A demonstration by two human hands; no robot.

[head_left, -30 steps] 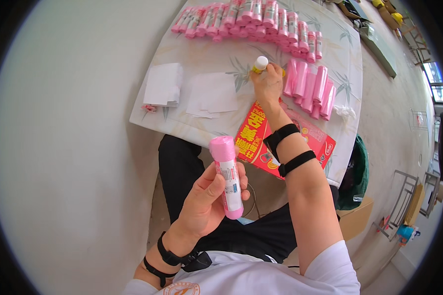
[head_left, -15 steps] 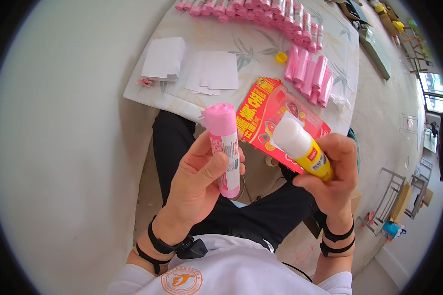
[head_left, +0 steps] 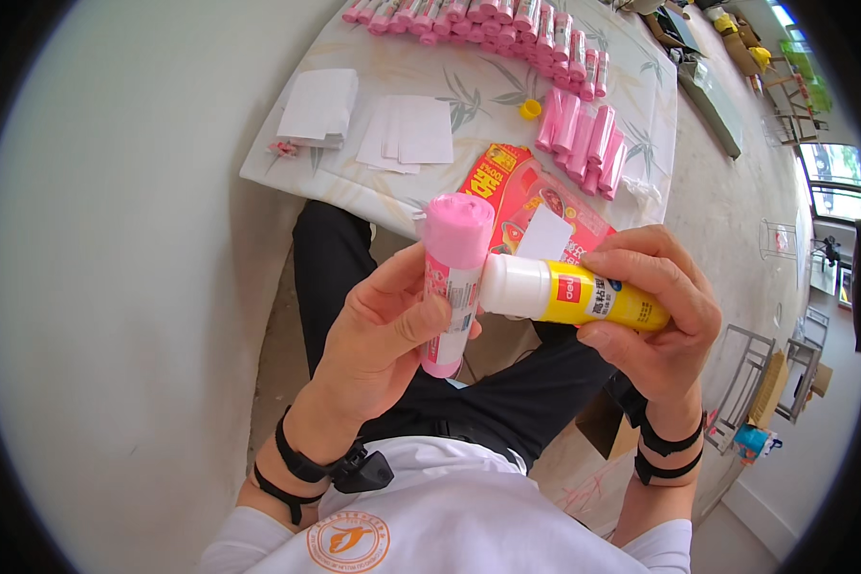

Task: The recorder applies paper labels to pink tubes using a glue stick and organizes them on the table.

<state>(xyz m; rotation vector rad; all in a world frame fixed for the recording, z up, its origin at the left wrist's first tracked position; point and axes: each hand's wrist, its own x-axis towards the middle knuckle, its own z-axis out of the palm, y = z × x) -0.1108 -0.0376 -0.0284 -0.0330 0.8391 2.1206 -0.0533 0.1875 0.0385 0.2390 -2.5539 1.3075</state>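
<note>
Upright in my left hand [head_left: 373,330] is a pink roll of plastic bags [head_left: 459,234] with a printed paper label around it. My thumb presses on the label and my fingers wrap behind. My right hand [head_left: 665,320] grips a yellow glue stick [head_left: 564,290] lying nearly level, its white end at the side of the roll by the label's edge; whether they touch, I cannot tell. Beyond my hands, a white slip [head_left: 545,232] lies on a red printed sheet [head_left: 497,177]. A yellow cap [head_left: 530,109] sits farther back on the table.
Labelled pink rolls [head_left: 517,38] are piled along the table's far side. Several plain pink rolls [head_left: 584,139] lie at the right. White slips [head_left: 421,134] are fanned out beside a thick paper stack [head_left: 318,105] at the left. A pale wall [head_left: 134,287] stands close on the left.
The glue stick has turned from slanting to nearly level and moved left, up to the roll. The roll has shifted slightly right. The white slip on the red sheet shows more fully.
</note>
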